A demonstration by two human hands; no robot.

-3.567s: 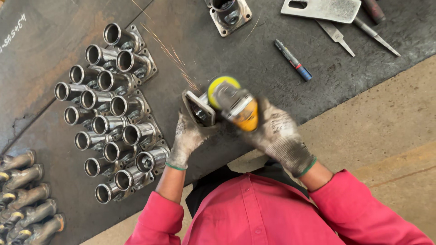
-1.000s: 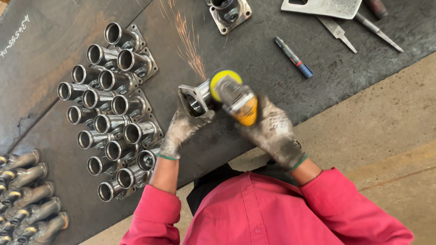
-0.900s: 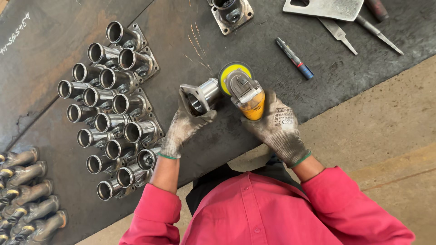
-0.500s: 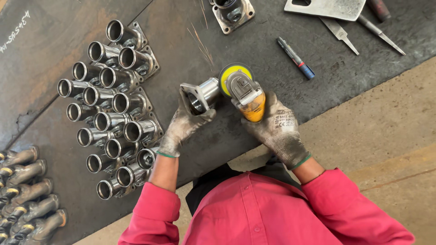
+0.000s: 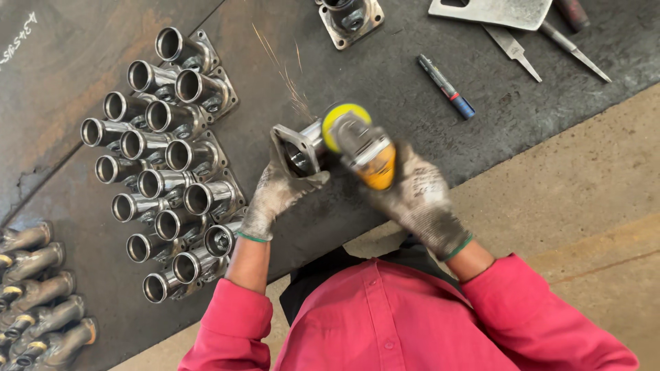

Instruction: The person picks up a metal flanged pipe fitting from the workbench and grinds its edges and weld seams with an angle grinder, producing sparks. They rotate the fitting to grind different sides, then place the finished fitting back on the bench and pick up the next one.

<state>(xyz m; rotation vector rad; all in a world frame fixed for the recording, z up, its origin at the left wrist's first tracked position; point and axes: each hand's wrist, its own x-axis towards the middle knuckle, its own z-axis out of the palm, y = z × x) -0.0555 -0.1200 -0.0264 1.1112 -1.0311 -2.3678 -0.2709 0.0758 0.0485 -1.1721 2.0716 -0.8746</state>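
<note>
dark steel made up the big work table (image 5: 206,27), with a pale dusty floor (image 5: 584,206) next to it. only one view was there, from the head, looking down.

the left hand (image 5: 275,199), in a dirty grey glove, had its fingers wrapped tight around a metal pipe piece (image 5: 297,148) with a flat square plate on its end. that piece sat on the table, right in front of the person, near the table's edge. the right hand (image 5: 419,199), gloved too, had its fingers closed on a yellow grinder (image 5: 361,148). the grinder's round head touched the pipe piece, and thin sparks (image 5: 282,69) flew up and away from it.

to the left stood a bunch of shiny pipe pieces (image 5: 165,158), packed close in rows, open ends up. more dull ones (image 5: 34,288) lay at the far left corner. a marker pen (image 5: 447,87) lay on the table past the grinder, well apart from it. one more plated piece (image 5: 349,19) sat at the top edge. pink sleeves (image 5: 536,309) covered both arms.
</note>
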